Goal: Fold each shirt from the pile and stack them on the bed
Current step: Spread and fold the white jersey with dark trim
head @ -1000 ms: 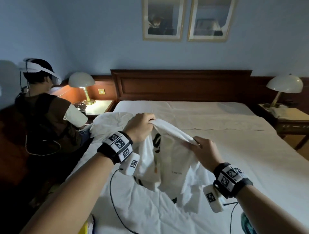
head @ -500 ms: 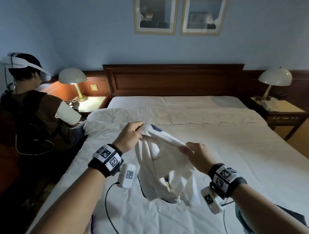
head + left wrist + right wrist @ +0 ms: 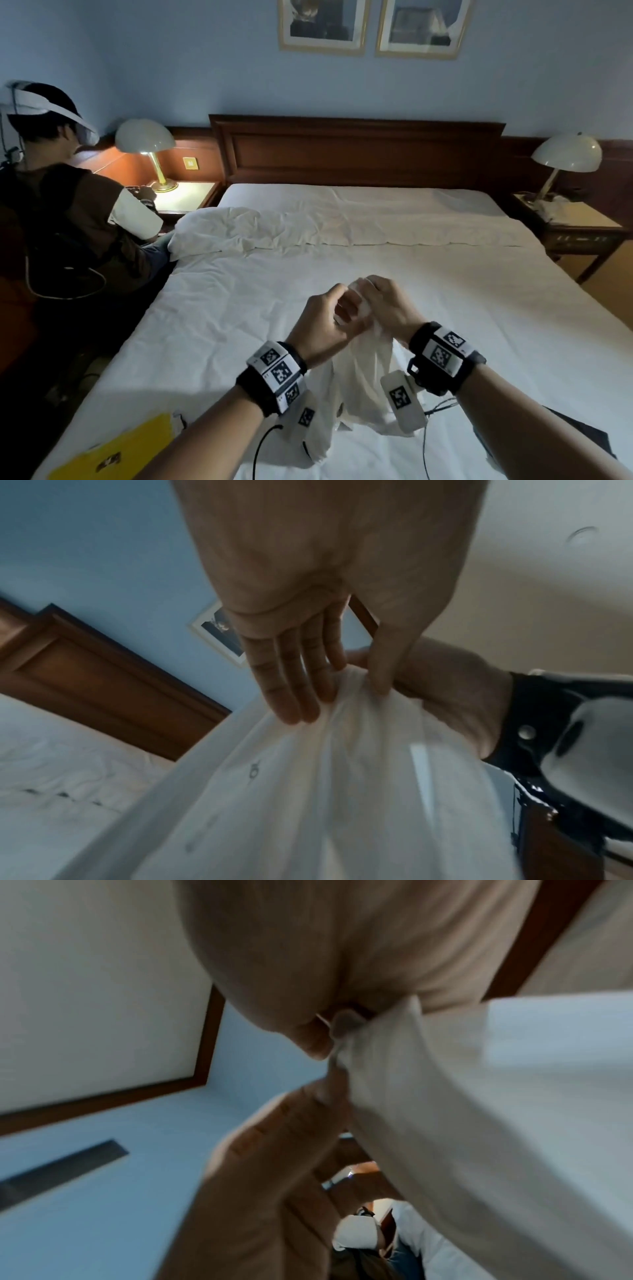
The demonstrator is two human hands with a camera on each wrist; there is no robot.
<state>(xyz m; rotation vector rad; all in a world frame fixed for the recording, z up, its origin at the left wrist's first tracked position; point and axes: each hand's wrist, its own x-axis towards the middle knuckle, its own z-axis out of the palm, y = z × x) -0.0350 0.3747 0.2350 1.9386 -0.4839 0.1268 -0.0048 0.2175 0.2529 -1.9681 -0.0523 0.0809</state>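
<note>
Both hands, L hand (image 3: 320, 327) & R hand (image 3: 387, 308), have come together since 1 s ago, each pinching the white shirt (image 3: 359, 387) hanging bunched over the bed (image 3: 239, 308), so prob regripping, fold not begun.

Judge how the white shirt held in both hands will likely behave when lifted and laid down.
The white shirt is probably floppy: it hangs in loose folds below the left hand and right hand. Likely light: a fingertip pinch holds it. It will probably crumple on the bed unless spread.

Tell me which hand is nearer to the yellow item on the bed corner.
Left. The left hand grips the white shirt above and right of the yellow item; the right hand, also gripping the shirt, is farther right.
</note>
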